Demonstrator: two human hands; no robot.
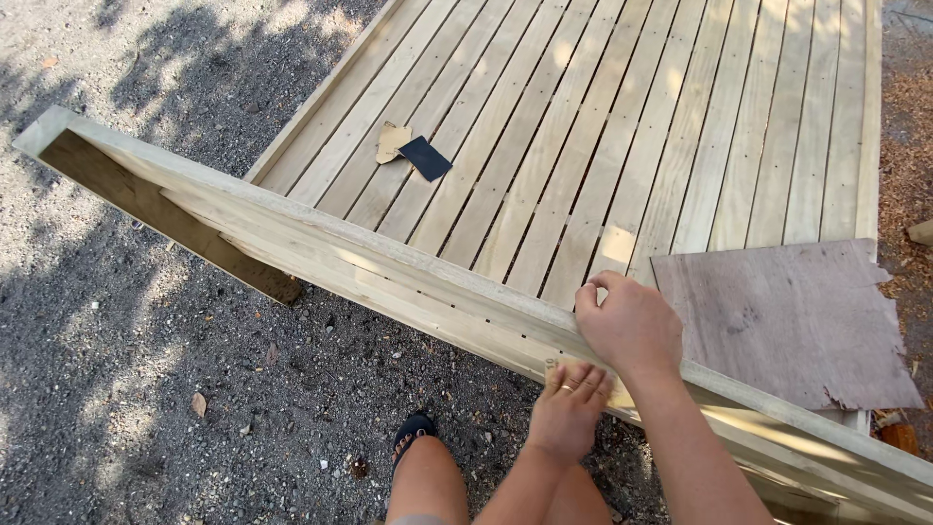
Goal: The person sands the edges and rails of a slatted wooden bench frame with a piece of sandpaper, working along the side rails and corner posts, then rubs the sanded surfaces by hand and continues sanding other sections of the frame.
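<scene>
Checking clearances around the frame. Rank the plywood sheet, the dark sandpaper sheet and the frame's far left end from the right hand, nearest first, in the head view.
From the right hand:
1. Plywood sheet, just right.
2. Dark sandpaper sheet, on the slats, upper left.
3. Frame's far left end, far left.

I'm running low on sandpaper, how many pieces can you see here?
3: a tan sheet and a black sheet lying together on the slatted panel, and one under the left hand against the frame. Others may be hidden.
</scene>
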